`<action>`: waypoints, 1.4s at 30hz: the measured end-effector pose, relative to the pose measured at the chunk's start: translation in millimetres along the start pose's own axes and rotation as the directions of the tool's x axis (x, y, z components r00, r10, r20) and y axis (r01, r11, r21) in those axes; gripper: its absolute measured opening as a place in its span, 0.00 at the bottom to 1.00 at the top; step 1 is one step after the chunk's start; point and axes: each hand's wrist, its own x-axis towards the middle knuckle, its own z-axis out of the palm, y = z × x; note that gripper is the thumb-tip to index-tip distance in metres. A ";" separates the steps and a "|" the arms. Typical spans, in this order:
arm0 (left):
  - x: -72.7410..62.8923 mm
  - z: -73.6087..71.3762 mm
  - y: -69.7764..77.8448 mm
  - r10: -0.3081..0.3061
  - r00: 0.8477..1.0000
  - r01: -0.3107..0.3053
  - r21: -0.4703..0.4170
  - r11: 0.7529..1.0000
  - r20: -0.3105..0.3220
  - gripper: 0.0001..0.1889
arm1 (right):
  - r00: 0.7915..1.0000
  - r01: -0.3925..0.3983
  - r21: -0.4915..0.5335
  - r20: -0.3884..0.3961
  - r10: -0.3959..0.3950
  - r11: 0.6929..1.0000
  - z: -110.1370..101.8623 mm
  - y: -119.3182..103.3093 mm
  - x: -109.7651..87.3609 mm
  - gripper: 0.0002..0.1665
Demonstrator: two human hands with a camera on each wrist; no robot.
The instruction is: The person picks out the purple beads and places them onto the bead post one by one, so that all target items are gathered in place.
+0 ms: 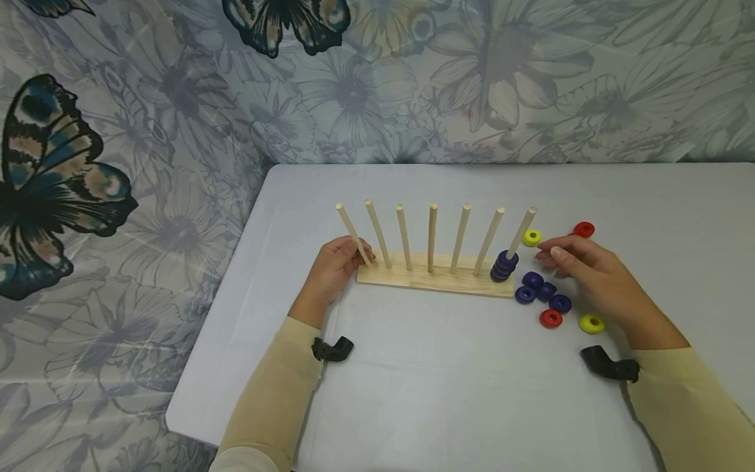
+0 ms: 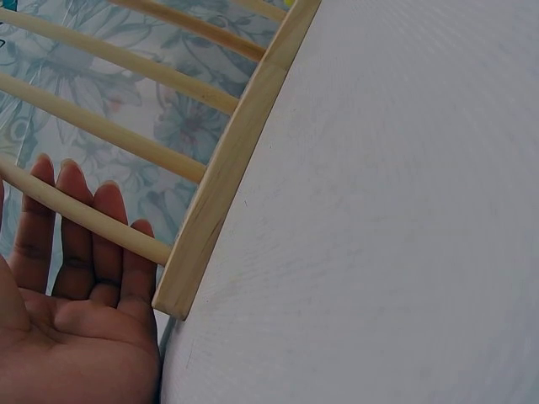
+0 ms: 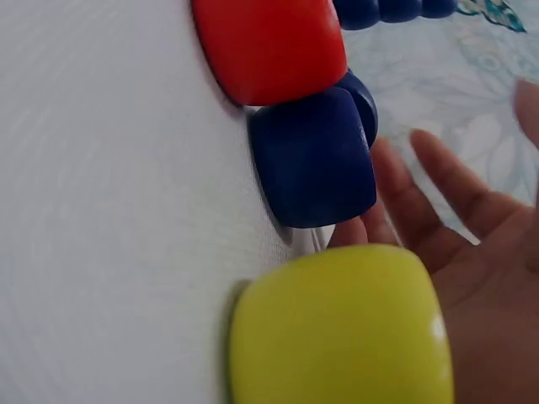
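Note:
A wooden peg rack (image 1: 436, 278) with several upright pegs stands on the table. Several dark blue rings (image 1: 504, 267) are stacked on its rightmost peg (image 1: 522, 232). My left hand (image 1: 339, 265) is at the rack's left end; in the left wrist view its nearly straight fingers (image 2: 76, 227) lie behind the end peg (image 2: 93, 220). My right hand (image 1: 590, 269) hovers beside loose rings, fingers loosely bent, with nothing visible in its grasp. Below it lie blue rings (image 1: 525, 294), a red ring (image 1: 551, 318) and a yellow ring (image 1: 592, 324).
Beyond the right hand, another yellow ring (image 1: 532, 238) lies near the rightmost peg, and a red ring (image 1: 584, 229) sits farther back, partly overlapping more red. A white cloth covers the table (image 1: 425, 393). Floral fabric with butterflies (image 1: 354, 98) hangs behind and to the left.

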 end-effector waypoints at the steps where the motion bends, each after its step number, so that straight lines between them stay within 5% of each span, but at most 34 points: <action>1: 0.2 -0.1 -0.3 0.000 1.000 0.000 0.000 1.000 0.000 0.23 | 0.999 -0.032 -0.015 0.003 0.032 0.999 0.7 1.0 -0.3 0.20; 7: 0.5 0.1 -0.7 -0.001 1.000 0.001 0.008 1.000 -0.001 0.24 | 0.985 -0.164 -0.166 0.026 0.171 0.972 6.4 4.3 -0.1 0.23; 42: 1.6 -1.8 -2.9 0.013 1.000 -0.014 0.005 1.000 0.014 0.23 | 0.993 -0.012 -0.340 0.105 0.051 0.940 16.1 4.6 1.9 0.21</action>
